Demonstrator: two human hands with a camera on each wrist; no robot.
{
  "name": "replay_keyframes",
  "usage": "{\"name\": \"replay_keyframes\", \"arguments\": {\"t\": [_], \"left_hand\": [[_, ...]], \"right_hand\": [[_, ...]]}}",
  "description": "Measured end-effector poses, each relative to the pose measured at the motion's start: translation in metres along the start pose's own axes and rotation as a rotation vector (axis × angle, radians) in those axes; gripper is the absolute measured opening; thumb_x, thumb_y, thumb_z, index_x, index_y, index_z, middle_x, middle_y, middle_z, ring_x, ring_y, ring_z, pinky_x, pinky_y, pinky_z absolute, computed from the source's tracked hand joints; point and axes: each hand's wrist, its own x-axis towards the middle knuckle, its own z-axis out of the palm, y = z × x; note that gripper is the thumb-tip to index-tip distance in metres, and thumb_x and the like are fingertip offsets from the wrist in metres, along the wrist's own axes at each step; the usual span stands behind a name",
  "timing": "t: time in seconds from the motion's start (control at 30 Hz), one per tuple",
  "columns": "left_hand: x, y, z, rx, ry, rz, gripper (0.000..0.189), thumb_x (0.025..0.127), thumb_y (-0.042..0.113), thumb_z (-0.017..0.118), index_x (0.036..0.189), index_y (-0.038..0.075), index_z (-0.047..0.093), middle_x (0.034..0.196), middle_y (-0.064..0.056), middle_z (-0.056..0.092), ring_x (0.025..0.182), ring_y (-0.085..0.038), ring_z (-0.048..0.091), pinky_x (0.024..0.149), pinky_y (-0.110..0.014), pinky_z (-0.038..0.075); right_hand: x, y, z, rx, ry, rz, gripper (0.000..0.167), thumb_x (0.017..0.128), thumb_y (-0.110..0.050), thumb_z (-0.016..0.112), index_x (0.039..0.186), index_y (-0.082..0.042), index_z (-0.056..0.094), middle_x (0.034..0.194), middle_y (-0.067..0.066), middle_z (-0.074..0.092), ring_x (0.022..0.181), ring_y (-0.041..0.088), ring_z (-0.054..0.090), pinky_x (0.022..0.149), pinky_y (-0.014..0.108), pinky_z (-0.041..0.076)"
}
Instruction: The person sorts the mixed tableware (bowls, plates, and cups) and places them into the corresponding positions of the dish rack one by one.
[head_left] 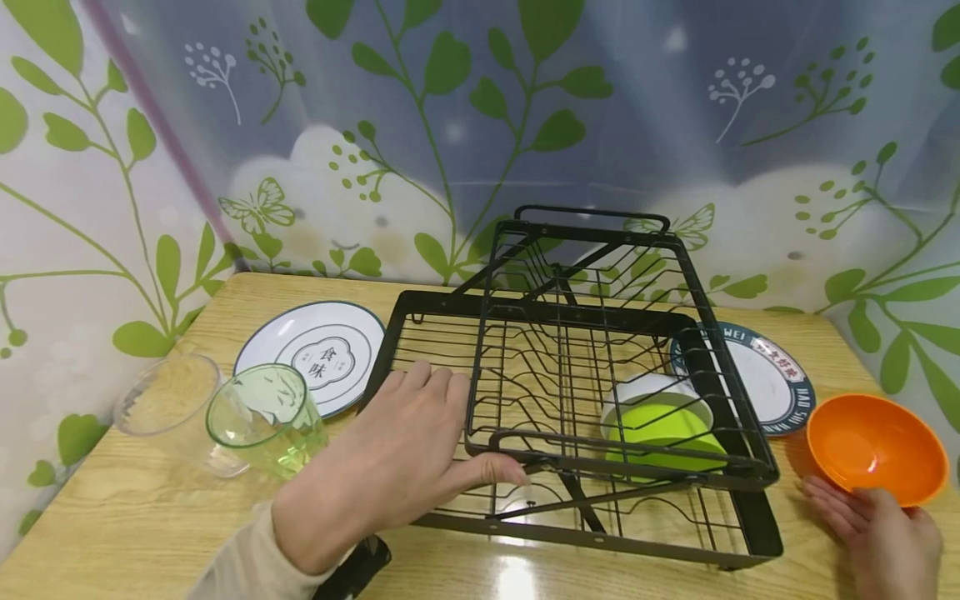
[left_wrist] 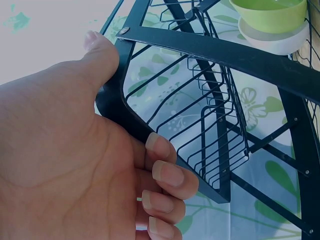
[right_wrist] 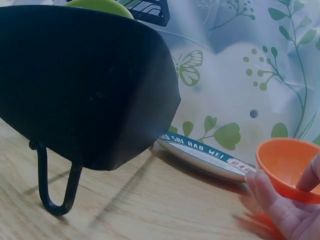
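My left hand (head_left: pixel 397 458) grips the left corner of the upper tier of a black two-tier dish rack (head_left: pixel 761 525). In the left wrist view its thumb lies over the dark frame (left_wrist: pixel 210 47) and the fingers bend round the edge. At the far right my right hand (head_left: pixel 881 533) holds an orange bowl (head_left: pixel 873 442) by its near rim, thumb inside and fingers outside below. A lime green bowl (head_left: pixel 663 429) and a white bowl (head_left: pixel 656 387) sit together in the rack's lower tier, seen through the upper wires.
A white plate with a dark rim (head_left: pixel 258 337) lies left of the rack, behind a clear cup (head_left: pixel 161 396) and a green cup (head_left: pixel 251 417). Another plate with a lettered teal rim (head_left: pixel 802 404) lies between rack and orange bowl. Leaf-patterned cloth (head_left: pixel 450 108) hangs behind the wooden table.
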Motion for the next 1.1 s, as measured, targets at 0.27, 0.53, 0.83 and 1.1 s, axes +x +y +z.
{"name": "replay_keyframes", "arguments": {"t": [0.27,0.53,0.83,1.1], "left_hand": [[0.001,0.000,0.000,-0.005,-0.013,-0.001,0.081,0.084,0.075,0.045,0.108,-0.001,0.055,0.093,-0.011,0.057,0.098,-0.032,0.053,0.096,-0.047,0.042],[0.001,-0.001,0.000,-0.013,-0.011,-0.004,0.080,0.083,0.076,0.046,0.106,0.000,0.055,0.093,-0.011,0.057,0.096,-0.031,0.053,0.093,-0.046,0.043],[0.001,-0.001,0.000,-0.004,-0.009,-0.001,0.080,0.083,0.076,0.045,0.105,0.000,0.055,0.095,-0.012,0.059,0.099,-0.032,0.053,0.094,-0.046,0.042],[0.000,0.000,0.000,-0.007,-0.008,0.001,0.081,0.083,0.075,0.045,0.108,-0.001,0.055,0.097,-0.013,0.059,0.100,-0.033,0.053,0.096,-0.046,0.041]], "right_hand": [[0.011,0.005,-0.002,-0.028,0.024,0.057,0.059,0.106,-0.019,0.027,0.154,-0.024,-0.006,0.064,-0.001,0.068,0.061,0.013,0.069,0.061,0.030,0.058],[0.011,0.006,-0.002,-0.030,0.016,0.058,0.059,0.104,-0.013,0.028,0.155,-0.021,-0.003,0.065,-0.001,0.068,0.061,0.014,0.070,0.062,0.030,0.057],[-0.004,0.002,0.001,0.024,-0.027,0.048,0.057,0.102,-0.009,0.028,0.153,-0.024,0.005,0.065,0.004,0.069,0.062,0.017,0.070,0.061,0.032,0.058],[-0.007,0.000,0.002,0.010,-0.022,0.007,0.059,0.102,-0.009,0.028,0.155,-0.021,0.004,0.065,0.002,0.069,0.060,0.017,0.070,0.058,0.031,0.057]]}}
